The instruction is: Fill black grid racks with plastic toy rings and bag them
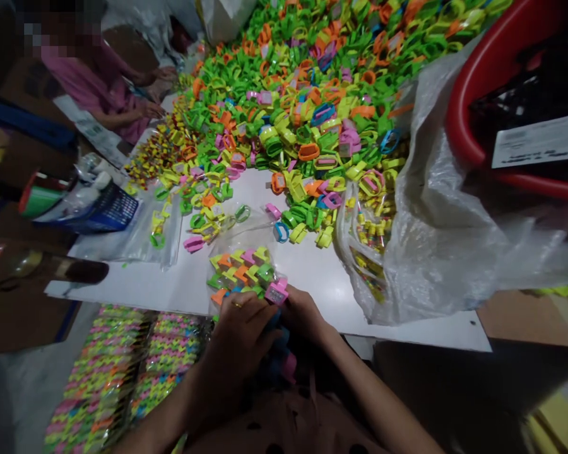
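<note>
White table (307, 296) heaped with neon plastic bands (303, 107); left hand (239, 334) and right hand (303, 315) pressed around pink band (278, 292).

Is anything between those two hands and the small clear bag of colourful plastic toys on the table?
Nothing visible stands in the way: the left hand and right hand reach the near end of the clear bag, with a pink plastic toy right at its edge.
</note>
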`<state>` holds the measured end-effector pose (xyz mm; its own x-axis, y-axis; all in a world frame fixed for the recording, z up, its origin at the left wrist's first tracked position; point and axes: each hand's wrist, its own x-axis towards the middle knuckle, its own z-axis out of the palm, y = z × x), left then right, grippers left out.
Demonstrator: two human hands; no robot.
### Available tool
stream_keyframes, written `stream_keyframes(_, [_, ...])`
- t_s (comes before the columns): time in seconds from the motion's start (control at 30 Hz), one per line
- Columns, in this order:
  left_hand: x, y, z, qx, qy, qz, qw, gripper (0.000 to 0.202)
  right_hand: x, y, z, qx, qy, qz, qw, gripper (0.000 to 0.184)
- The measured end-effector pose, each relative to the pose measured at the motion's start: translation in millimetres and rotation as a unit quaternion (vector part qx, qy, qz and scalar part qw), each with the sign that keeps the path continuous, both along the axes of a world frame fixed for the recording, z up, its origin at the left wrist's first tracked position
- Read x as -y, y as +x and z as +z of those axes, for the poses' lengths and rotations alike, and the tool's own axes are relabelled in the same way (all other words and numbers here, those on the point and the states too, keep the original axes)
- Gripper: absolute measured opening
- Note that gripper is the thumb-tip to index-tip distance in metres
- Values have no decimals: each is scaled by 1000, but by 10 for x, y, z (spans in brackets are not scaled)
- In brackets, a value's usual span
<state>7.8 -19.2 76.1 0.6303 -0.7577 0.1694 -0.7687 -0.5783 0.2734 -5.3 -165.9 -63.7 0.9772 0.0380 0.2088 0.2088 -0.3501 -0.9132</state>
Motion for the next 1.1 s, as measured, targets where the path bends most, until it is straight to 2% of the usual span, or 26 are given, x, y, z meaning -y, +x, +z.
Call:
stream_keyframes(0.23, [-1,-26,-39,-8,-45,-4,999,20,5,-123,-77,-8,13,-54,998,13])
stream_keyframes(0.47, [-35,-61,-47,4,-18,3,1000,23,92,-113,-5,11,49,10,999,18])
stream_keyframes(0.57, [-45,9,-22,12,2,0,1000,24,111,-140,6,5,40,2,999,20])
stream_keyframes(0.7, [16,222,11,-3,4,-8,1000,26,107,-160,21,-6,7,2,1000,16])
stream_keyframes(0.83, [143,443,17,33,75,23,996,24,100,-138,68,5,-26,-9,1000,16])
stream_keyframes(0.97, [239,546,12,60,158,-37,985,18,106,-92,118,3,-28,7,1000,17])
stream_keyframes(1.1, [305,591,-4,50,193,-18,980,15,116,-50,145,-12,-32,20,999,15])
